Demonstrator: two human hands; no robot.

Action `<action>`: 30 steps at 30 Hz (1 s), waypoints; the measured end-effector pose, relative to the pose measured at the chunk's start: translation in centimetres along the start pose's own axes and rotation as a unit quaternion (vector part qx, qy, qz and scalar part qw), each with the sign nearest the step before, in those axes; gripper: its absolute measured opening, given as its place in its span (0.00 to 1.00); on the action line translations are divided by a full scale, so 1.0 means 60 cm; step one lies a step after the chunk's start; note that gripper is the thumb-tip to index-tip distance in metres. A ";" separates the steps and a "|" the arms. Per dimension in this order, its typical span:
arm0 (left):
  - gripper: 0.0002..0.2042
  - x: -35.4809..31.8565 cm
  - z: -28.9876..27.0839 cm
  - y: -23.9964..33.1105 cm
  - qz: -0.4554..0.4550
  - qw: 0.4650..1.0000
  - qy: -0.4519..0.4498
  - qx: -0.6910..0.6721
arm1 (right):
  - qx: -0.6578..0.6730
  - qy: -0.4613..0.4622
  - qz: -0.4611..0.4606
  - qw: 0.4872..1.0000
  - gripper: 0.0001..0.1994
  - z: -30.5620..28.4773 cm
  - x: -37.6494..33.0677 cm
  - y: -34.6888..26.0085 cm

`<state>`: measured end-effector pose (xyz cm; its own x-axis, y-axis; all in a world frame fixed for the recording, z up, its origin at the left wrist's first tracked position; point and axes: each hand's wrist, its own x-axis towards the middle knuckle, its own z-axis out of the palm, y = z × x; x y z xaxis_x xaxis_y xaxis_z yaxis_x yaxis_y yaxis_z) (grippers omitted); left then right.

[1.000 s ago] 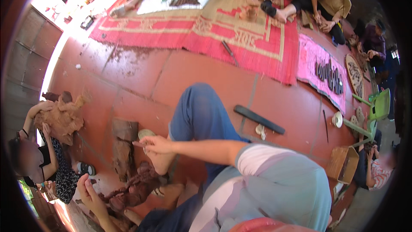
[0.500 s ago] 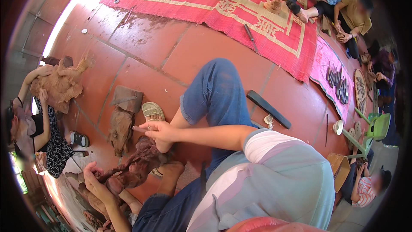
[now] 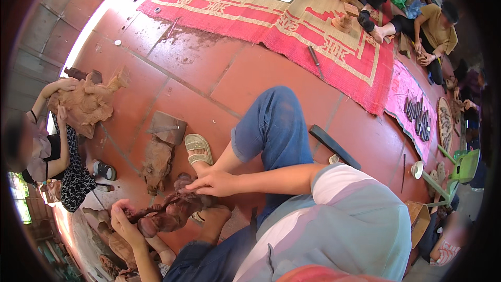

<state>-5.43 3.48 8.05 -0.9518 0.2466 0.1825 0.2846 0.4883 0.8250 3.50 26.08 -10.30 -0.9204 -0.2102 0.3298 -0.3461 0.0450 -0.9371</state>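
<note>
Carving (image 3: 168,213), dark reddish-brown and knobbly, is lodged between the two hands, low in front of the body, with its nearer end at the left grip (image 3: 124,223) and its farther end under the right. By the left grip, that end is met with curved fingers; whether they are fully closed around it cannot be told. By the right grip (image 3: 213,183), the far end is covered from above with bent fingers, their undersides hidden, so a firm hold cannot be confirmed. Just beyond the right grip, a pale sandal (image 3: 198,145) is worn on a foot. To the left of that grip, a rough brown block (image 3: 155,166) is set on the tiled floor (image 3: 190,65). Well to its right, a long dark bar (image 3: 334,148) is laid. Beyond the left grip, a lighter brown carving (image 3: 86,104) is handled by another person (image 3: 44,149).
</note>
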 end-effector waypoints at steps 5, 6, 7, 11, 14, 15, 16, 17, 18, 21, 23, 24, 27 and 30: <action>0.20 -0.006 0.006 -0.001 -0.017 1.000 0.012 -0.008 | -0.004 -0.032 0.018 0.999 0.18 0.015 0.050 -0.113; 0.20 -0.006 0.001 0.000 -0.021 1.000 0.009 -0.010 | -0.091 -0.089 0.053 0.991 0.18 0.023 0.049 -0.105; 0.17 -0.003 -0.010 -0.009 -0.028 0.999 0.002 -0.032 | -0.135 -0.062 0.020 0.989 0.17 0.028 0.035 -0.078; 0.12 -0.003 0.015 0.013 0.011 0.998 0.049 0.046 | -0.043 0.000 0.041 0.998 0.15 0.009 -0.017 -0.004; 0.12 -0.008 0.027 0.028 0.045 0.997 0.055 0.018 | 0.110 -0.049 0.142 0.983 0.15 0.004 0.027 -0.109; 0.12 -0.007 0.022 0.031 0.040 0.999 0.025 0.024 | 0.192 -0.076 0.164 0.965 0.15 0.000 0.054 -0.138; 0.12 -0.003 0.027 0.035 0.038 0.999 0.016 0.025 | 0.030 -0.021 -0.016 0.999 0.15 0.041 0.045 -0.083; 0.12 -0.003 0.024 0.031 0.032 0.999 0.015 0.029 | 0.050 0.002 -0.022 0.998 0.15 0.048 0.039 -0.071; 0.12 -0.004 0.021 0.029 0.026 0.999 0.014 0.033 | 0.070 0.025 -0.028 0.997 0.15 0.049 0.030 -0.064; 0.13 0.001 0.034 0.030 0.029 1.000 -0.002 0.005 | 0.067 -0.034 0.039 0.996 0.15 0.008 -0.028 0.048; 0.13 -0.005 0.028 0.018 0.022 0.999 0.046 0.015 | 0.090 -0.011 0.067 0.994 0.15 -0.013 0.002 -0.031; 0.14 -0.011 0.021 0.015 0.013 0.998 0.062 0.024 | 0.107 0.004 0.088 0.990 0.15 -0.008 0.008 -0.064; 0.16 -0.007 -0.005 -0.016 -0.032 0.992 0.098 0.066 | 0.125 -0.013 -0.015 0.992 0.14 0.046 0.024 -0.074; 0.15 0.001 0.011 -0.010 -0.019 0.998 0.048 0.031 | 0.110 -0.102 0.052 0.987 0.15 0.031 0.011 -0.081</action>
<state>-5.57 3.74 7.22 -0.9679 0.1468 0.2041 0.2513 0.5478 0.7980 4.90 23.91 -5.73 -0.8854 -0.4084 0.2219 -0.1832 -0.1321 -0.9742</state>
